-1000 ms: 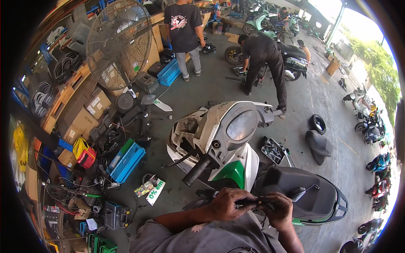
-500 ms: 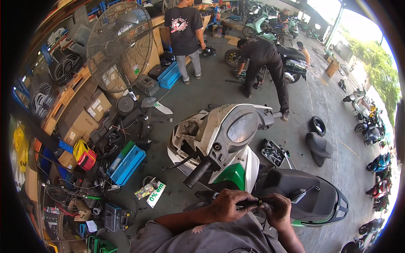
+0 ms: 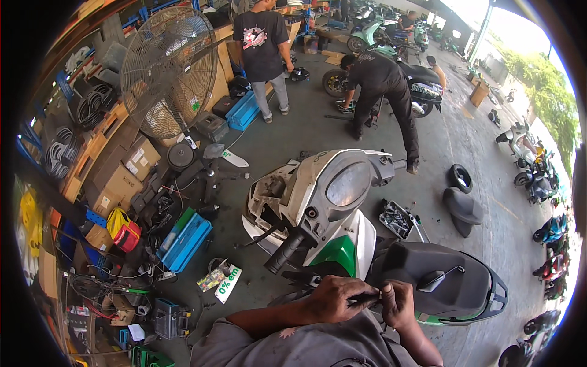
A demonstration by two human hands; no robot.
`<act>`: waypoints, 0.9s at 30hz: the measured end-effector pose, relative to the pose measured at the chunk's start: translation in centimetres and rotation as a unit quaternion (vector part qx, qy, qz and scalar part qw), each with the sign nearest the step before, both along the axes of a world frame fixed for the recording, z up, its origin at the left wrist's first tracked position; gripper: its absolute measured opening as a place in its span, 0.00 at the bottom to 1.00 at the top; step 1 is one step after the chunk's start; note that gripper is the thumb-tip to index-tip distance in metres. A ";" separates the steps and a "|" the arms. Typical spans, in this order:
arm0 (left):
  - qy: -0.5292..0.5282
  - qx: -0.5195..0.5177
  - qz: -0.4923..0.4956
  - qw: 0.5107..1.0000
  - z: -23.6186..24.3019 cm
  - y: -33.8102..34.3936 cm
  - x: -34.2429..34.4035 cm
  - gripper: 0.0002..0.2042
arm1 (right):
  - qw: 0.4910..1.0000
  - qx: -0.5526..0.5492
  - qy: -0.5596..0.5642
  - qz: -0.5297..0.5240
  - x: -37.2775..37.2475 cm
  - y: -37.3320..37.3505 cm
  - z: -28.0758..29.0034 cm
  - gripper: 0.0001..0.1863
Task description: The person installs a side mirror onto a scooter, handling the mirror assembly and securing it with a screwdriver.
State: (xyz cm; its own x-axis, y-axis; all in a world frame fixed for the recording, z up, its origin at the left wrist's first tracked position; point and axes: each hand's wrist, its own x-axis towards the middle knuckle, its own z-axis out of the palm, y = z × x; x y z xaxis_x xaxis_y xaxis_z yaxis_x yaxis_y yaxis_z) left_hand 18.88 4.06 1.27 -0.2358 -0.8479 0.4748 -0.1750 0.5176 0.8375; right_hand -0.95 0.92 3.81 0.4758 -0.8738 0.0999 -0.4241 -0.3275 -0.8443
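Both hands closed on a small dark tool: left hand, right hand, just behind scooter handlebar; a slip likely drops it into bodywork.

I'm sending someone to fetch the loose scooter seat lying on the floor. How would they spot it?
Start at the white and green scooter in the middle. Past its right side, on the bare concrete, a loose tyre lies flat; the seat lies just beside it. It is a solid dark saddle shape, not a ring.
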 end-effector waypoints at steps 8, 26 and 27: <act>0.017 0.063 0.015 0.998 0.1 -0.2 0.1 0.10 | 0.987 -0.162 -0.021 -0.014 0.6 0.1 -0.1 0.08; -0.013 0.066 -0.040 0.997 0.9 0.3 0.6 0.10 | 0.987 -0.124 0.044 0.090 -1.2 -0.6 -1.7 0.13; -0.014 0.062 -0.032 0.997 0.7 0.2 0.6 0.10 | 0.989 -0.125 0.041 0.073 -0.9 -0.4 -1.4 0.13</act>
State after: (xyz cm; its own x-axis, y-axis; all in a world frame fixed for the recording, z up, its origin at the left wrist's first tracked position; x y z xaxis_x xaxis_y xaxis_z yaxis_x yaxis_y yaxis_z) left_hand 19.47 4.29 2.02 -0.3027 -0.8825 0.3599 -0.1691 0.4213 0.8910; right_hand -1.86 0.51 2.37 0.6109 -0.7477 0.2603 -0.4203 -0.5850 -0.6937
